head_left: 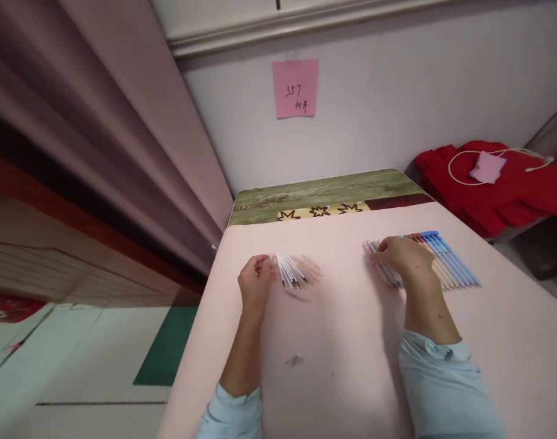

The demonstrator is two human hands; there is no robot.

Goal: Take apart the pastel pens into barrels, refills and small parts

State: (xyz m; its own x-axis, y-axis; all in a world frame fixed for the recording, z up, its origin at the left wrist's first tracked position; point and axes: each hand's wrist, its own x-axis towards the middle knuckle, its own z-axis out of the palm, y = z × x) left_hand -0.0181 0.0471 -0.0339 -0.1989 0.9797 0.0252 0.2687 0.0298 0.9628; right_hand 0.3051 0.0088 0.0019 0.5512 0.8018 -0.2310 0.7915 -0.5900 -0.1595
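Left hand (pixel 255 281) fingers (pixel 260 263) pinch refills (pixel 294 271) near the edge — right hand (pixel 404 256) covers pens (pixel 447 265), grip unclear; open table (pixel 342 341) between.

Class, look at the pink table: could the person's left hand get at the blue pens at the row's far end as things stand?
Probably not easily. The left hand grips a bundle of pens, and the right hand lies on the row between it and the blue pens.
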